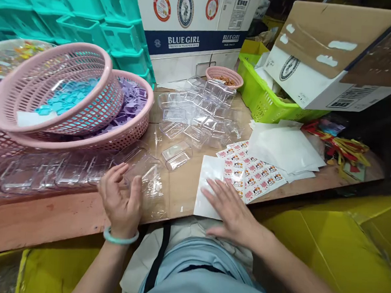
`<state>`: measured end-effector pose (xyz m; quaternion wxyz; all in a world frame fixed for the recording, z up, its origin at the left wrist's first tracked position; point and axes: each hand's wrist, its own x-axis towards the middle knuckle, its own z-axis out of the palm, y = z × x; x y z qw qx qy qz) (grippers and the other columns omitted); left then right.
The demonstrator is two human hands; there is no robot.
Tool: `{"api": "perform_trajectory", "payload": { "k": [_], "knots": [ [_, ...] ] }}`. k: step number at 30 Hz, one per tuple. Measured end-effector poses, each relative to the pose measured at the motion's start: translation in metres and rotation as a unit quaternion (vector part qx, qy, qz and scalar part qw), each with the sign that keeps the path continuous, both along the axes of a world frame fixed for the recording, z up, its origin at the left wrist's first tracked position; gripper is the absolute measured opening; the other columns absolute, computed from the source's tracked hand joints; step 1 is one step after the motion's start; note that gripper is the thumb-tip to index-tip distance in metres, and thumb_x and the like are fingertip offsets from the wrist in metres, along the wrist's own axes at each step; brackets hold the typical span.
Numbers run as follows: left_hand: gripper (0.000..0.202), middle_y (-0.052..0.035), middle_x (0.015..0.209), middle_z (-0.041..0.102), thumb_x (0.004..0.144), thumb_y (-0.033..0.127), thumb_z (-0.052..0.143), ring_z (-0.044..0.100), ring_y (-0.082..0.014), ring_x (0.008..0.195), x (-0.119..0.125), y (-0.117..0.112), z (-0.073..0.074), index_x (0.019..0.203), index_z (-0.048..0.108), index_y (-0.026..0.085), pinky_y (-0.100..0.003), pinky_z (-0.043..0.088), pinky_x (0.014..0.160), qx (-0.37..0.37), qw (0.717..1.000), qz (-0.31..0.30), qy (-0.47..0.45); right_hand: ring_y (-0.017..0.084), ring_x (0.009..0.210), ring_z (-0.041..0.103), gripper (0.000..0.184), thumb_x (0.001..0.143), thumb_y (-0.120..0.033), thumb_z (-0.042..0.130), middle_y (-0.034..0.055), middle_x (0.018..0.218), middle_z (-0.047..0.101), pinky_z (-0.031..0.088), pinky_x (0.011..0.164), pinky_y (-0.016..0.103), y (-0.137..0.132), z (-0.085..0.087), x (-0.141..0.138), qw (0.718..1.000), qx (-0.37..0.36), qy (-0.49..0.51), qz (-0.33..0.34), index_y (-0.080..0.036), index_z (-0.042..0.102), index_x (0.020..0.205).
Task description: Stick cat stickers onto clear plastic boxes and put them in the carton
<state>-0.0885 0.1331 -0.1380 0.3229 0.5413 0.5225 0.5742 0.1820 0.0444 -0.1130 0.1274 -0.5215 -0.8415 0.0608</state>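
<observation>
My right hand (231, 213) lies with outstretched fingers over a white sheet (210, 174) at the table's front edge. Beside that sheet are sticker sheets (261, 177) printed with small cats and pink figures. My left hand (122, 199), a pale green bangle on its wrist, is raised with loosely curled fingers and the thumb apart; nothing shows in it. Close to its fingers lie clear plastic cases (147, 174). A single clear case (177, 155) rests between the hands, in front of a pile of clear plastic cases (201, 109).
At left, stacked pink baskets (133, 129) hold blue and purple pieces. Turquoise bins (122, 40) and a white carton (193, 67) stand behind. A small pink basket (225, 71), a green crate (267, 100), a tilted box (325, 79) and white sheets (281, 145) are farther right.
</observation>
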Motion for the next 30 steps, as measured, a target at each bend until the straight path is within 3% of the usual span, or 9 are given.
{"api": "perform_trajectory", "payload": {
  "k": [3, 5, 6, 8, 10, 11, 15, 21, 30],
  "knots": [
    [0.027, -0.0079, 0.120, 0.057, 0.080, 0.029, 0.067, 0.050, -0.0263, 0.119, 0.018, -0.019, 0.010, 0.105, 0.063, 0.022, -0.042, 0.034, 0.108, 0.041, 0.997, -0.039, 0.048, 0.029, 0.131, 0.047, 0.051, 0.088, -0.016, 0.053, 0.0133, 0.138, 0.054, 0.041, 0.105, 0.057, -0.037, -0.024, 0.008, 0.999, 0.047, 0.001, -0.019, -0.021, 0.046, 0.138],
    [0.019, -0.0086, 0.104, 0.064, 0.079, 0.039, 0.067, 0.059, -0.0254, 0.102, 0.034, -0.030, 0.014, 0.087, 0.067, 0.021, -0.041, 0.045, 0.097, -0.061, 0.986, -0.152, 0.020, 0.025, 0.125, 0.054, 0.047, 0.089, -0.007, 0.045, 0.0115, 0.131, 0.061, 0.047, 0.102, 0.049, -0.042, -0.032, 0.008, 0.992, 0.105, 0.044, -0.053, -0.021, 0.052, 0.133],
    [0.028, -0.0098, 0.097, 0.066, 0.079, 0.047, 0.065, 0.063, -0.0256, 0.094, 0.043, -0.034, 0.014, 0.081, 0.068, 0.019, -0.040, 0.050, 0.089, -0.148, 0.962, -0.227, -0.012, 0.024, 0.124, 0.055, 0.047, 0.089, -0.007, 0.044, 0.0116, 0.130, 0.061, 0.049, 0.101, 0.047, -0.039, -0.033, 0.008, 0.987, 0.129, 0.067, -0.071, -0.021, 0.053, 0.132],
    [0.047, -0.0133, 0.092, 0.069, 0.078, 0.062, 0.058, 0.066, -0.0268, 0.087, 0.062, -0.040, 0.013, 0.084, 0.071, 0.017, -0.040, 0.055, 0.078, -0.337, 0.857, -0.375, -0.112, 0.024, 0.126, 0.053, 0.046, 0.090, -0.008, 0.044, 0.0126, 0.132, 0.060, 0.049, 0.101, 0.046, -0.029, -0.032, 0.007, 0.978, 0.167, 0.091, -0.084, -0.021, 0.053, 0.133],
    [0.052, -0.0146, 0.101, 0.070, 0.078, 0.063, 0.058, 0.068, -0.0267, 0.090, 0.082, -0.044, 0.010, 0.100, 0.070, 0.017, -0.039, 0.057, 0.077, -0.445, 0.758, -0.422, -0.223, 0.026, 0.131, 0.048, 0.044, 0.090, -0.011, 0.046, 0.0111, 0.134, 0.059, 0.044, 0.105, 0.050, -0.018, -0.029, 0.007, 0.978, 0.183, 0.082, -0.054, -0.023, 0.054, 0.132],
    [0.049, -0.0136, 0.105, 0.070, 0.078, 0.058, 0.062, 0.068, -0.0250, 0.090, 0.091, -0.044, 0.008, 0.105, 0.069, 0.017, -0.038, 0.057, 0.077, -0.461, 0.745, -0.401, -0.267, 0.026, 0.132, 0.046, 0.042, 0.091, -0.013, 0.048, 0.0098, 0.134, 0.058, 0.041, 0.107, 0.052, -0.014, -0.028, 0.009, 0.980, 0.181, 0.074, -0.036, -0.024, 0.054, 0.131],
    [0.038, -0.0108, 0.096, 0.072, 0.074, 0.039, 0.074, 0.069, -0.0188, 0.077, 0.120, -0.043, 0.000, 0.101, 0.068, 0.013, -0.030, 0.059, 0.071, -0.458, 0.777, -0.290, -0.320, 0.028, 0.132, 0.046, 0.046, 0.087, -0.023, 0.059, 0.0102, 0.134, 0.058, 0.033, 0.110, 0.058, -0.014, -0.025, 0.017, 0.977, 0.147, 0.125, -0.084, -0.025, 0.051, 0.132],
    [0.043, -0.0106, 0.098, 0.072, 0.074, 0.043, 0.073, 0.069, -0.0212, 0.086, 0.135, -0.048, 0.001, 0.103, 0.067, 0.012, -0.033, 0.059, 0.075, -0.435, 0.787, -0.295, -0.322, 0.025, 0.105, 0.061, 0.029, 0.082, -0.024, 0.069, 0.0086, 0.104, 0.067, 0.047, 0.098, 0.048, -0.031, -0.026, 0.008, 0.928, 0.165, 0.249, -0.224, -0.023, 0.062, 0.110],
    [0.041, -0.0089, 0.103, 0.072, 0.066, 0.034, 0.080, 0.068, -0.0214, 0.095, 0.148, -0.057, 0.001, 0.099, 0.069, 0.015, -0.036, 0.056, 0.088, -0.442, 0.777, -0.285, -0.346, 0.023, 0.100, 0.064, 0.020, 0.084, -0.025, 0.066, 0.0067, 0.101, 0.071, 0.045, 0.099, 0.047, -0.031, -0.041, 0.006, 0.920, 0.172, 0.212, -0.281, -0.024, 0.065, 0.104]
  ]
}}
